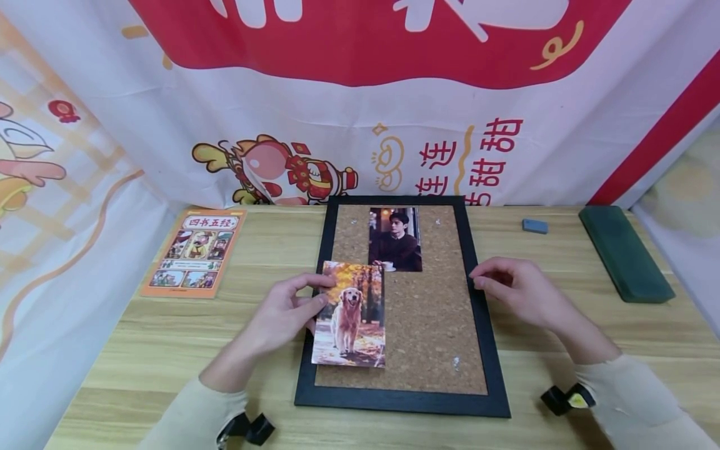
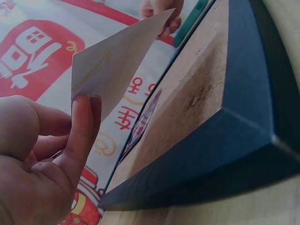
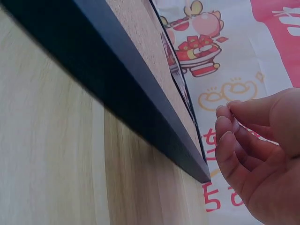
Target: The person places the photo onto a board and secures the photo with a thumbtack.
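My left hand [image 1: 287, 309] pinches the left edge of a photo of a golden retriever [image 1: 350, 322] between thumb and fingers. In the left wrist view the photo's pale back [image 2: 110, 65] shows, tilted above the board. Under it lies a cork board [image 1: 430, 319] with a black frame [image 1: 402, 403]. A photo of a seated person [image 1: 395, 240] lies on the board's upper part. My right hand [image 1: 517, 290] hovers by the frame's right side, thumb and index tips together and other fingers curled. Whether something tiny sits between those tips cannot be told.
Small clear bits, perhaps pushpins, dot the cork, one shiny bit [image 1: 456, 362] at the lower right. An orange booklet [image 1: 191, 253] lies left of the board. To the right are a small blue block [image 1: 535, 226] and a dark green case [image 1: 625, 255]. A printed cloth [image 1: 315, 106] hangs behind.
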Demonstrator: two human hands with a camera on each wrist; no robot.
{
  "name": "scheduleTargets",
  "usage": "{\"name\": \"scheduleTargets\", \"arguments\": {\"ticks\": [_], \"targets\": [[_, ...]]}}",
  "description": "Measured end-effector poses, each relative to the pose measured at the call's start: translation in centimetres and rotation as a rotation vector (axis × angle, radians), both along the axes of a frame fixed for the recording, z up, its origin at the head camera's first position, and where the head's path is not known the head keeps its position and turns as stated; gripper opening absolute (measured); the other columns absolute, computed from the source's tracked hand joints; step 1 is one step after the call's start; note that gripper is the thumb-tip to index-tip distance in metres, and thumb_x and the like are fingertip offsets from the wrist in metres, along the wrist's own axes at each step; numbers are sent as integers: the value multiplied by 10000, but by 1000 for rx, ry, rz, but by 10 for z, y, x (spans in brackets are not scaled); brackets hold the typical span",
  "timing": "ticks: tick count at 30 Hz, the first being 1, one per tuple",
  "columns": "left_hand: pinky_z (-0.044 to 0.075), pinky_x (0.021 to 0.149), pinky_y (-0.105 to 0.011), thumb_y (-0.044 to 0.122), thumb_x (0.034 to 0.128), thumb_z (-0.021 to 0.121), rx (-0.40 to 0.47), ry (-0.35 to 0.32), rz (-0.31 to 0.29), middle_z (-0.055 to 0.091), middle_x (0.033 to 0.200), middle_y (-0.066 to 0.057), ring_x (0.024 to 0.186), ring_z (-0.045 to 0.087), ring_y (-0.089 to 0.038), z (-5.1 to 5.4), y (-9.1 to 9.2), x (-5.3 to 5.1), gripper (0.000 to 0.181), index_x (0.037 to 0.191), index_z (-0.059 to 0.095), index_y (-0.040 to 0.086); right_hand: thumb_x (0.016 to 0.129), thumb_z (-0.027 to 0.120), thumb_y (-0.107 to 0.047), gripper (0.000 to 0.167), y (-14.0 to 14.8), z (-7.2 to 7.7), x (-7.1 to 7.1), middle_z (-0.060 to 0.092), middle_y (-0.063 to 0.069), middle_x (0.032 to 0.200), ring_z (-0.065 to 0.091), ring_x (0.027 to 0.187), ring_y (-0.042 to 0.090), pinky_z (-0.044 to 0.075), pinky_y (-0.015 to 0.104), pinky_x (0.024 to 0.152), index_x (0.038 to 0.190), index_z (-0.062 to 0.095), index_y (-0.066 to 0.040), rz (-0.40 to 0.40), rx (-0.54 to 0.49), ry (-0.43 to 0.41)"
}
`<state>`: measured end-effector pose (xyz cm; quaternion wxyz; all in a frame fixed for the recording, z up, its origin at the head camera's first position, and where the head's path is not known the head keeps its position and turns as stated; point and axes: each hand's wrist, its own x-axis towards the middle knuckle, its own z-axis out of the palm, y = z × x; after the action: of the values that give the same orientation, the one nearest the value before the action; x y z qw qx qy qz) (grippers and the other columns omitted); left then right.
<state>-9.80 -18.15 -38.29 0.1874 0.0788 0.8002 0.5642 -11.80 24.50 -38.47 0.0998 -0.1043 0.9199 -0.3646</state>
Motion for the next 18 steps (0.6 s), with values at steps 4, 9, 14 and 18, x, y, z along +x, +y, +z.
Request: {"name": "scheduleTargets", "arguments": {"ticks": [4,9,14,18], "targets": [[499,485,-279,61,1073,619,-9,-9,-23,693,1397,-253,606,705,-197,-4,10,-2,356,1428,645,58,1090,658,-176,188,-8,1,-2,742,60,1062,598,887,221,514,258,706,1235,757,-108,17,-25,-15],[594,576,-341,37,1049,647,-17,3,-70,742,1301,-228,607,692,-161,-8,20,-4,379,1427,634,50,1091,655,-165,169,-18,2,-4,736,62,997,612,837,202,521,266,679,1207,761,-103,41,-51,-14],[572,546,-333,66,1043,675,-52,-15,-104,805,976,-128,611,704,-223,-9,31,-8,391,1432,641,85,1088,657,-161,147,-29,1,-7,739,64,1006,614,826,192,532,278,677,1167,770,-111,61,-59,-12],[567,533,-328,71,1040,684,-45,-7,-134,799,938,-110,611,702,-245,-9,39,-11,407,1444,639,61,1074,669,-136,137,-37,0,-9,746,63,1034,622,847,194,543,283,692,1157,776,-111,70,-53,-3]]}}
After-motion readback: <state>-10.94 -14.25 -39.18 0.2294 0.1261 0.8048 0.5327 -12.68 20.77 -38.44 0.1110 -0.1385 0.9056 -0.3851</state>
